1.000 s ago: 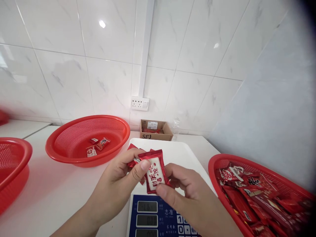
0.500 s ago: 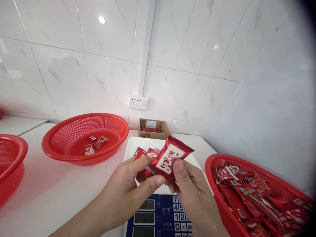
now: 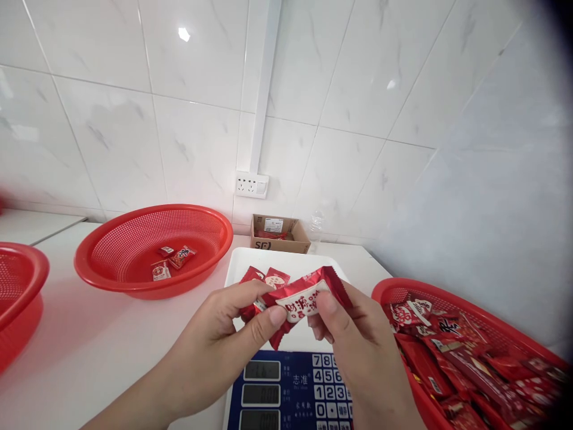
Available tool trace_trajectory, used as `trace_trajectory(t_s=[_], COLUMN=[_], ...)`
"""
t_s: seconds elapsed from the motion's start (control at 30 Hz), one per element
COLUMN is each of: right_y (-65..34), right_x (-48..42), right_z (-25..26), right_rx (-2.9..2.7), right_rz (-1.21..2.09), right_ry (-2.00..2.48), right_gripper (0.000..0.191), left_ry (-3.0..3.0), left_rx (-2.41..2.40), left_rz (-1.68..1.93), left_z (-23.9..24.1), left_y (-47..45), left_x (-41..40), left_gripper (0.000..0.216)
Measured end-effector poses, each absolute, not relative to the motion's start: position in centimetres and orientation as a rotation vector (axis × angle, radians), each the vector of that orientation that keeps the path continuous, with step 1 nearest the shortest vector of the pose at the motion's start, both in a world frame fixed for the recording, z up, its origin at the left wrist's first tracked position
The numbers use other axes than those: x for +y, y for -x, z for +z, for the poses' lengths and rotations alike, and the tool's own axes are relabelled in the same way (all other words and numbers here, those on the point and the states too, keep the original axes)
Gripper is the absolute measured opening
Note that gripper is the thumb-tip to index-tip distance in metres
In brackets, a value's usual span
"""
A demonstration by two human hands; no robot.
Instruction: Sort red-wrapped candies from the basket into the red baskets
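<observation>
Between both hands is a red snack packet [image 3: 307, 301] with a cream label and red characters, held above a digital scale. My left hand [image 3: 233, 334] pinches its left end between thumb and fingers. At the packet's right end, my right hand [image 3: 353, 334] presses its thumb on the label, with the fingers curled behind. Just past my left fingers, other red packets [image 3: 273, 278] show over the white scale pan [image 3: 308, 258]; whether they lie on the pan or touch my fingers I cannot tell. Below the hands is the scale's blue panel [image 3: 299, 382] with displays and number keys.
At the right stands a red basket [image 3: 380, 289] full of red packets. A red perforated basket [image 3: 111, 239] at the left holds several small packets; part of another red basket [image 3: 27, 257] shows at the edge. Behind the scale is a cardboard box [image 3: 280, 245] against the tiled wall.
The packet has tipped and turned lower in my hands, so its label is seen at a flatter slant. My left thumb now presses on its left end.
</observation>
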State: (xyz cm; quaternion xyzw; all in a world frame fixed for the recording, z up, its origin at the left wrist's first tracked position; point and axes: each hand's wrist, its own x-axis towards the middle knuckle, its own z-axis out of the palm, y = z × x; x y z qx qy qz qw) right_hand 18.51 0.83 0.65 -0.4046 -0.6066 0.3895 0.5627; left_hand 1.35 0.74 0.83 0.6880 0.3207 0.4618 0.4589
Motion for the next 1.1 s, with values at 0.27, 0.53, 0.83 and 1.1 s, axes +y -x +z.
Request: trace_trajectory(t_s=[0.27, 0.53, 0.83, 1.1], right_y=[-18.3, -21.8, -21.5, -19.0], right_x=[0.2, 5.0, 7.4, 5.2], right_z=[1.3, 0.3, -2.2, -2.6], right_rx=[-1.398, -1.810, -1.951, -2.433], right_rz=[0.805, 0.337, 0.279, 0.582], right_ry=[1.129, 1.657, 1.837, 1.229], right_gripper=[0.043, 0.040, 0.035, 0.045], left_ry=[-1.685, -1.532, -1.591, -1.764], left_rx=[0.824, 1.255, 1.231, 1.240], left_rz=[1.201, 1.621, 1.604, 1.512], left_z=[0.7, 0.9, 1.1, 0.8], left_y=[-1.4, -0.5, -1.3, -0.3], left_x=[0.9, 1.3, 1.1, 1.5], left_gripper=[0.024, 0.024, 0.021, 0.025])
